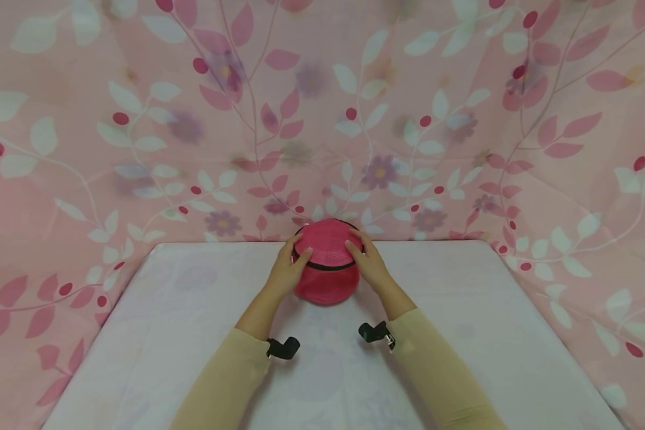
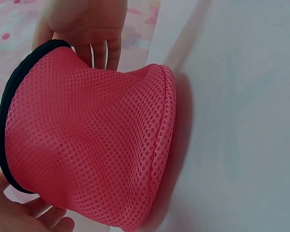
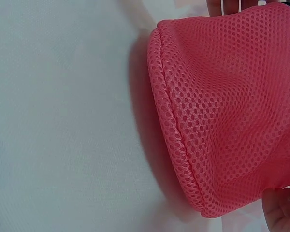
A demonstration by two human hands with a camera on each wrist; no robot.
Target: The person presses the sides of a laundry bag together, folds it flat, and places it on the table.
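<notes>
A pinkish-red mesh bag (image 1: 329,285), drum-shaped with a black trim band, stands near the far edge of the table. My left hand (image 1: 289,269) grips its left side, thumb on the mesh top near the band. On the opposite side my right hand (image 1: 372,263) holds it the same way, thumb over the top. The left wrist view shows the bag's creased side wall (image 2: 92,130) and the black band (image 2: 9,92) around its upper rim. A piped seam (image 3: 171,116) runs round its lower edge in the right wrist view. The inside of the bag is hidden.
A white-covered table (image 1: 193,334) spreads below both forearms. Behind it and at both sides hangs a pink floral cloth (image 1: 322,119), close against the table's far edge. Small black wrist devices (image 1: 283,348) sit at the sleeve cuffs.
</notes>
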